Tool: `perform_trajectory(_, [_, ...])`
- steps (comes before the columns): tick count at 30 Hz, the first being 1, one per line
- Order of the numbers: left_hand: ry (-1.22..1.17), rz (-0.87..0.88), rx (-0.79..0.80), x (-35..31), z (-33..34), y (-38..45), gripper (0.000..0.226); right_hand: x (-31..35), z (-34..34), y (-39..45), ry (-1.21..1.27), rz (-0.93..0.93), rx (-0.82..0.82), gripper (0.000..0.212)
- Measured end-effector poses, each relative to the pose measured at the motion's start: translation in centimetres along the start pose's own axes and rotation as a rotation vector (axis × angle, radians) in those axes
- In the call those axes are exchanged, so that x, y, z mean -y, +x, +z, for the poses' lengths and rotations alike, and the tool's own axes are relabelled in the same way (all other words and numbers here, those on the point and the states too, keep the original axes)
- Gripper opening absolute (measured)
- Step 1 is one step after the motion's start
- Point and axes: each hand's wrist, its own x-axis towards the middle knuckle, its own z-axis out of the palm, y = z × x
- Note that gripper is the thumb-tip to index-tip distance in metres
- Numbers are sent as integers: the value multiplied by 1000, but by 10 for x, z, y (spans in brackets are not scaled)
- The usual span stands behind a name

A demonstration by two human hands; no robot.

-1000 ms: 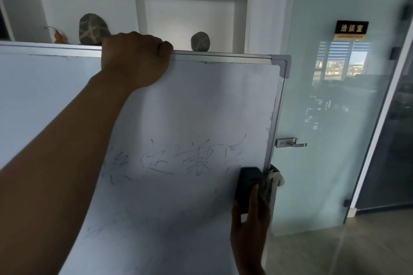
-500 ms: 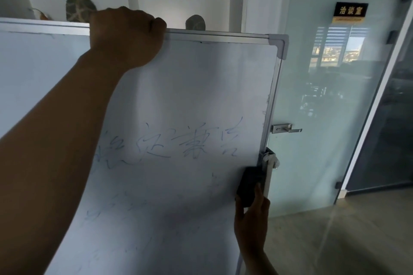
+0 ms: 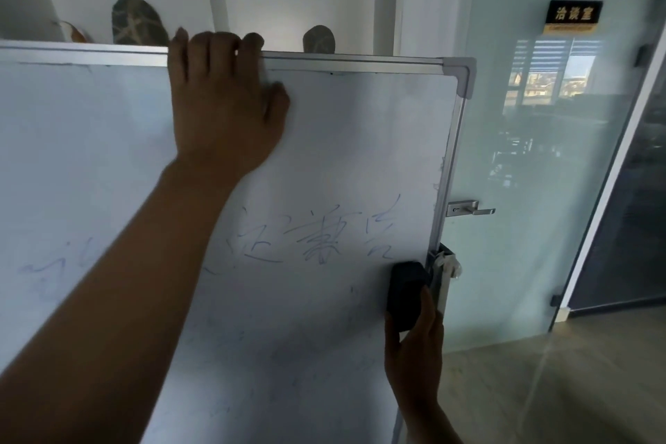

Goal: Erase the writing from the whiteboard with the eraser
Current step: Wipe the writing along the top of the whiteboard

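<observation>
The right hand [image 3: 414, 346] comes up from the bottom edge, thumb and fingers curled round the lower half of the eraser [image 3: 407, 294], pinching it from both sides. The eraser is a dark block pressed flat on the board [image 3: 342, 141] at its right edge, touching or just beside the frame [image 3: 445, 191]; its long axis runs nearly upright, leaning slightly right at the top, and its free end points up toward the writing [image 3: 324, 236]. The nearest stroke of that writing sits just above and left of the eraser, so I judge the wiping of this line has not started: the blue characters read whole, running leftward until the left forearm hides them. Fainter marks lie lower on the board and at the far left. The next move, as I judge it, calls for pushing the eraser up and left across the line with steady pressure, its broad face kept flat. Farther up, the left hand [image 3: 220, 101] braces the board, fingers hooked over the top frame, thumb lying on the board face. Behind stand shelves with stones [image 3: 138, 23], and a glass door [image 3: 533, 191] to the right
</observation>
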Motion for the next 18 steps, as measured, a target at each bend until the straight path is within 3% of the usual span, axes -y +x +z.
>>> perform_trajectory(4, [-224, -46, -79, -32, 3, -50, 60, -12, 7, -19, 40, 86, 34, 78])
perform_trajectory(6, [-378, -32, -14, -58, 10, -94, 54, -16, 10, -29, 51, 147, 65, 80])
perform_trajectory(12, [-662, -128, 467, -112, 34, -241, 38, 7, 6, 7, 65, 85, 39, 77])
perform_trajectory(15, [-732, -238, 770, -127, 38, -291, 38, -13, 12, -16, 44, 188, 131, 69])
perform_trajectory(18, [-757, -297, 971, -136, 45, -321, 35, -40, 17, -51, 5, 275, 237, 60])
